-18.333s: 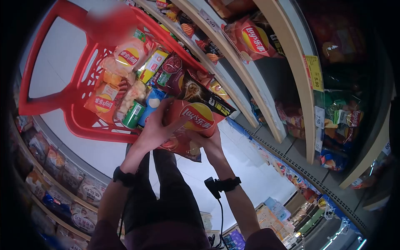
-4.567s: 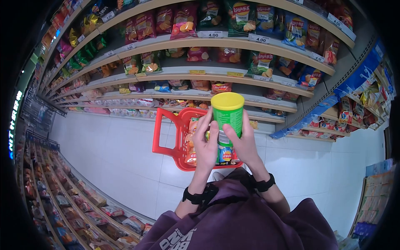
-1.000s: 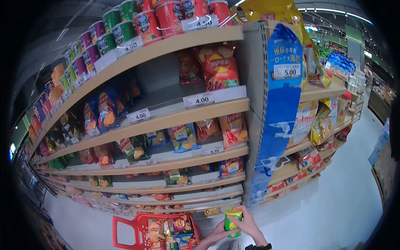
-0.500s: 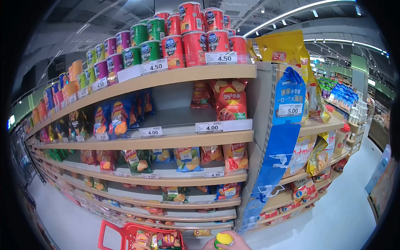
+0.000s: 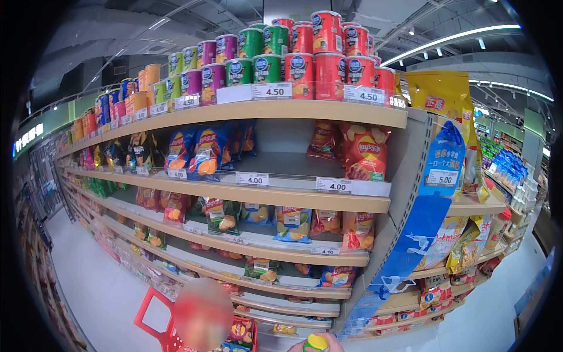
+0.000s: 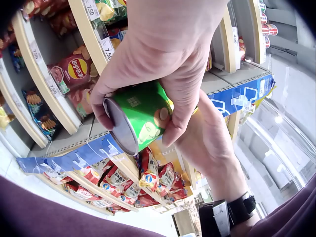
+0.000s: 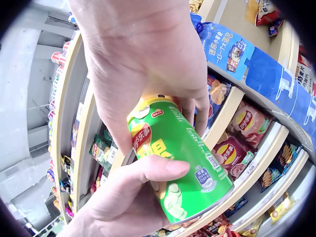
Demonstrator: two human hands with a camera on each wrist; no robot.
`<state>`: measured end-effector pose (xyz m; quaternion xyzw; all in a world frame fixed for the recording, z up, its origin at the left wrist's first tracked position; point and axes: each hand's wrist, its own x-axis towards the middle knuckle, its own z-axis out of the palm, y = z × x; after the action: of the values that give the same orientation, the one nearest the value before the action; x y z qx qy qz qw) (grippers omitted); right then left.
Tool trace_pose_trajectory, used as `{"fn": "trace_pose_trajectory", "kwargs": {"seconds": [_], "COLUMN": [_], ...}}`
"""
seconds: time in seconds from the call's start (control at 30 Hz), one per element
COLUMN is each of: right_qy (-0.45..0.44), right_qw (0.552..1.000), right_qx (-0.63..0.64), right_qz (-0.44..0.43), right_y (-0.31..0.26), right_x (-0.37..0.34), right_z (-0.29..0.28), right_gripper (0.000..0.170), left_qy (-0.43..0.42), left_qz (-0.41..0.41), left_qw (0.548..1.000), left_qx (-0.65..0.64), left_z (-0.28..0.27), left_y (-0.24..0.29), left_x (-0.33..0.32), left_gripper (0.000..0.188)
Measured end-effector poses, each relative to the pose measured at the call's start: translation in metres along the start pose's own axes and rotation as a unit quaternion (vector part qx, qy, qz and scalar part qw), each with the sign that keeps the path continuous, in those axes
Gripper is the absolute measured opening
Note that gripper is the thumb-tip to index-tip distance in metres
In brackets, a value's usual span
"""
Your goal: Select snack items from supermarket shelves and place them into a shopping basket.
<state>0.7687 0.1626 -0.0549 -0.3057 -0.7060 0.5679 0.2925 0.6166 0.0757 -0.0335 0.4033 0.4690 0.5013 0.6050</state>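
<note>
Both hands hold a green chip canister (image 7: 185, 155) with a yellow lid (image 5: 317, 341), which pokes in at the bottom edge of the head view. In the left wrist view my left hand (image 6: 158, 54) curls its fingers and thumb round the canister near its grey metal base (image 6: 121, 127). My right hand (image 7: 143, 59) grips the lid end in the right wrist view, its palm covering most of the lid. The left thumb lies along the printed side there. A red shopping basket (image 5: 153, 311) is at the lower left, partly hidden by a blurred patch, with chip bags (image 5: 241, 330) inside.
Ahead rise long shelves (image 5: 281, 190) of chip bags, with stacked chip canisters (image 5: 302, 73) along the top. A blue hanging strip (image 5: 419, 229) covers the shelf end. Around the corner stand bags of oatmeal (image 5: 440, 240). White floor (image 5: 105, 276) shows at left.
Long before, both hands held a red chip bag over the basket; later frames show the green canister instead. The head view has tilted upward, so hands, canister and basket sit lower in it.
</note>
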Motion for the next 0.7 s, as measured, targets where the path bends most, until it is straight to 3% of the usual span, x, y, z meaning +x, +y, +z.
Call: {"fn": "trace_pose_trajectory", "kwargs": {"seconds": [0.23,0.33,0.7], "right_qy": [-0.015,-0.021,-0.064], "right_qw": [1.000,0.996,0.998], "right_qx": [-0.013,0.064,0.009], "right_qz": [0.014,0.053,0.022], "right_y": [-0.023,-0.031,0.020], "right_x": [-0.001,0.001,-0.001], "right_z": [0.007,0.018,0.066], "right_gripper": [0.051,0.050,0.046], "left_qy": [0.019,0.032,0.084], "left_qz": [-0.012,-0.017,-0.042], "left_qw": [0.999,0.998,0.983], "left_qx": [0.036,0.054,0.161], "left_z": [-0.014,-0.019,-0.060], "left_y": [-0.018,-0.024,-0.082], "left_x": [0.006,0.003,-0.017], "left_gripper": [0.047,0.051,0.067]}}
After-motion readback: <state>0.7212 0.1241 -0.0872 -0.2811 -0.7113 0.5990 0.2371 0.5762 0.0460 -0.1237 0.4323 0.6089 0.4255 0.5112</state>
